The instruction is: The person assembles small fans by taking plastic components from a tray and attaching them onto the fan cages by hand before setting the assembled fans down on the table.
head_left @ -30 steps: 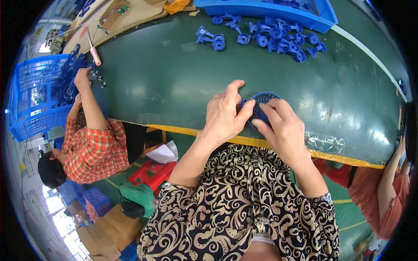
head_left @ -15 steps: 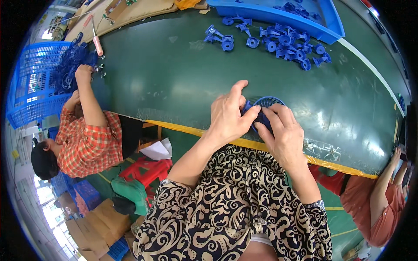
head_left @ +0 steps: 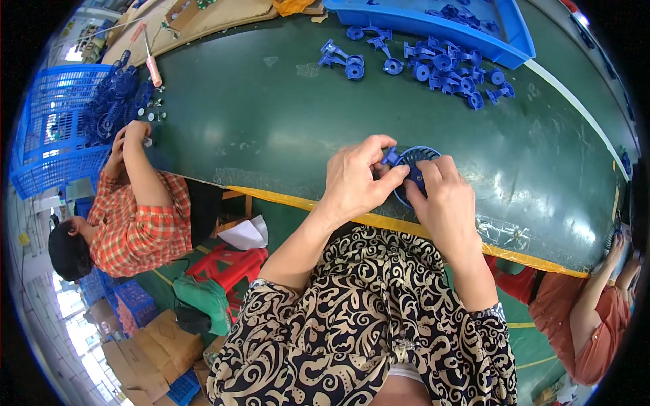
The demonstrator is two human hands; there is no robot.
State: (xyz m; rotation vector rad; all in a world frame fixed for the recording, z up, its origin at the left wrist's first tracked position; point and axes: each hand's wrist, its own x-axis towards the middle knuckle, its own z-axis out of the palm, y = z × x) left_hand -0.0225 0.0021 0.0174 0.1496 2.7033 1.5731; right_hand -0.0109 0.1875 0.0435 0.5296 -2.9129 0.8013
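Over the near edge of the green table, my two hands work together on dark blue plastic parts. Fingers and thumb of my left hand (head_left: 355, 177) pinch a small blue bracket (head_left: 391, 157). My right hand (head_left: 447, 206) grips a round blue fan grille (head_left: 420, 154) with curved ribs, its fingers lying over the near right side. Bracket and grille meet at the grille's left side; my fingers hide the joint. Farther back lies a pile of similar blue brackets (head_left: 443, 63), with a few apart on its left.
A blue tray (head_left: 433, 26) holding blue parts stands at the far side. At left, a co-worker in a checked shirt (head_left: 145, 230) handles small parts beside a blue basket (head_left: 54, 128) of dark blue grilles. A pink-handled screwdriver (head_left: 154, 71) lies nearby. Another person (head_left: 569, 325) sits at right.
The grille has turned to show more of its ribbed face and hub, and the bracket is more visible. My right hand has shifted over the grille. The left co-worker's hands moved nearer the table edge.
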